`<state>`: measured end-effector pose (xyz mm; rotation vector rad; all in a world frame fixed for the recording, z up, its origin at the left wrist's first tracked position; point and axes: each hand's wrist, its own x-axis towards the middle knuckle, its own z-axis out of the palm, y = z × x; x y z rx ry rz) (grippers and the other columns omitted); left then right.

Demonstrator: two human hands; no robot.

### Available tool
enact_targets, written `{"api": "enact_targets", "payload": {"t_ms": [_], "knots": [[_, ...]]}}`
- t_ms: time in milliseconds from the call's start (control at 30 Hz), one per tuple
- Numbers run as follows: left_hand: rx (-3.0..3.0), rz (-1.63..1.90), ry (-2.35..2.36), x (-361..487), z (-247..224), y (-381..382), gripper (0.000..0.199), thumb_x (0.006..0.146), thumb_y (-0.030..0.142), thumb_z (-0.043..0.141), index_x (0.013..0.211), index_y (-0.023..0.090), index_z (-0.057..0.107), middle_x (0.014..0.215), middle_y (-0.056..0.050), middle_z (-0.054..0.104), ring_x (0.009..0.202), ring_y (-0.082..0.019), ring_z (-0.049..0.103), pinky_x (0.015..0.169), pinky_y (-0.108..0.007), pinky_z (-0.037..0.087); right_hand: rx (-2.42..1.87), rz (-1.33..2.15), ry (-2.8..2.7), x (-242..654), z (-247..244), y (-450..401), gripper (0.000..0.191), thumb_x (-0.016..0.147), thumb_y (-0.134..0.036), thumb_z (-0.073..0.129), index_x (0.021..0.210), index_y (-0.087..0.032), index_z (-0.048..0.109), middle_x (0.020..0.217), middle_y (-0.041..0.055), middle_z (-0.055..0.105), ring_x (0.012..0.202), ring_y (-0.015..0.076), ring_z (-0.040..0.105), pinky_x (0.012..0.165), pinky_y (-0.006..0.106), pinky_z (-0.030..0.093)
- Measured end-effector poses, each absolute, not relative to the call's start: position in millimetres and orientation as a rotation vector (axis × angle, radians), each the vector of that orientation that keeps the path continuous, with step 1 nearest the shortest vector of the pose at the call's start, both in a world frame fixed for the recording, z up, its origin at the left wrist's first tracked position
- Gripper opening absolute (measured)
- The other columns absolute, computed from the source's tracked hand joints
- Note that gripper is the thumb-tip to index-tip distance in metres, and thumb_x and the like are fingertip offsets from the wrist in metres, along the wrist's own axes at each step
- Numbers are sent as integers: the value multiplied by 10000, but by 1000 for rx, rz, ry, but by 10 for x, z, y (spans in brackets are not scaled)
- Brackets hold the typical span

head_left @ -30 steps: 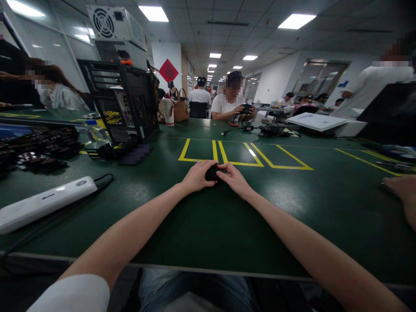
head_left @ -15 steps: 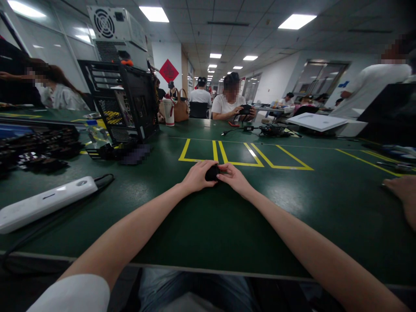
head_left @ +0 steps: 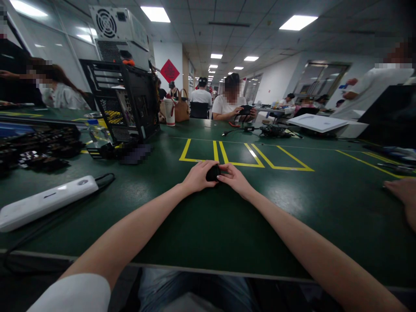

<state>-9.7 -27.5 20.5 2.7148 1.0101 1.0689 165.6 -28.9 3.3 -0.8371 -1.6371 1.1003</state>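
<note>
Just in front of the yellow tape marks, both my hands meet at a small black rounded object [head_left: 212, 173] at the middle of the green table [head_left: 214, 229]. My left hand [head_left: 199, 175] wraps around its left side, fingers over the top and thumb at the near edge. With thumb and fingers, my right hand [head_left: 234, 178] pinches its right edge. Fingers cover much of the object, and its exact kind does not show.
Yellow tape outlines [head_left: 240, 164] lie beyond my hands. A white power strip [head_left: 48, 201] with a cable is at left, behind it an open black computer case [head_left: 125, 102] and a bottle [head_left: 97, 134]. Cables [head_left: 273, 130] lie at the far side. Another person's hand [head_left: 403, 193] rests at right.
My hands stay around the black object with hardly any movement. At the upper right, the standing person's hand has risen slightly.
</note>
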Motion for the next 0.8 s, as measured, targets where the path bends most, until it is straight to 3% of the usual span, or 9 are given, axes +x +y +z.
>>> {"api": "enact_targets", "payload": {"t_ms": [200, 400, 800], "knots": [[2720, 1076, 1002, -96, 198, -268, 582, 644, 277, 626, 1164, 214, 370, 1125, -50, 488, 1027, -210, 460, 876, -364, 379, -857, 1057, -1618, 1645, 31, -272, 245, 670, -277, 605, 884, -202, 511, 924, 14, 545, 835, 140, 563, 813, 354, 450], [2706, 1082, 1007, -90, 199, -285, 583, 642, 266, 626, 1161, 222, 366, 1117, -47, 488, 1025, -214, 459, 866, -371, 383, -909, 1071, -1633, 1646, 48, -278, 327, 678, -267, 600, 983, -201, 505, 1013, 43, 542, 899, 164, 564, 838, 364, 433], [2697, 1098, 1013, -67, 179, -271, 585, 604, 245, 643, 1124, 212, 378, 1075, -43, 507, 984, -213, 479, 846, -364, 389, -848, 1135, -1593, 1633, 43, -320, 302, 654, -249, 622, 925, -203, 498, 1010, 22, 526, 907, 153, 563, 867, 357, 422]]}}
